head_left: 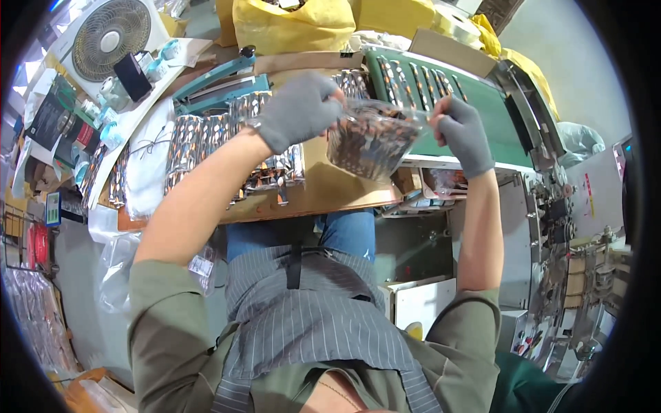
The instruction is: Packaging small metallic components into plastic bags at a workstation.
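1. Taking the clear bag as the dial's centre, your left hand is at ten o'clock and your right hand at three.
2. Your left fingers are curled closed on the bag's upper left edge; your right thumb and fingers pinch its upper right corner. The film is drawn out between them, with dark, orange-and-white patterned contents inside. Whether its bottom touches the table, you cannot tell from here.
3. At nine o'clock, patterned packets lie in rows, partly under your left forearm, with a white sheet beyond them.
4. At ten o'clock, past your left hand, a blue lever-armed tool stands behind the packets.
5. At eleven, a yellow sack bulges up along the far side.
6. At one o'clock, patterned strips lie on the green belt, which runs beneath your right hand; a black guard borders its right end.
7. For room, the brown tabletop shows at seven o'clock, ending at its front edge just before your lap.
8. At five o'clock, a filled shelf sits below the belt's near edge.
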